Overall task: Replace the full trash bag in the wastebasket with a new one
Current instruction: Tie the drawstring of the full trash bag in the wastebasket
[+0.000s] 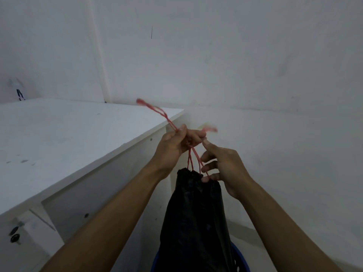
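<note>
Head view. The left hand (174,143) is raised in front of a white wall (255,65). Its fingers (196,137) are curled tightly round the red drawstring cords (189,159) of a black plastic trash bag (194,222). Above this fist one red loop rises to the upper left. A shorter red end projects to the right and is blurred. Below the fist two red strands run down to the gathered, puckered neck of the bag, which hangs from them.

The right hand (225,167) lies just beside the strands. Its forefinger points up to the left hand's knuckles. Its other fingers (211,164) are half bent, with the lowest fingertips touching the bag's neck next to the right-hand strand. Whether these fingers hold that strand cannot be told.

The bag hangs between the two forearms. Its lower part reaches down into a blue round wastebasket (244,262), of which only parts of the rim show at the bottom edge. A white flat surface (59,134) stands to the left, with its corner near the left hand.
</note>
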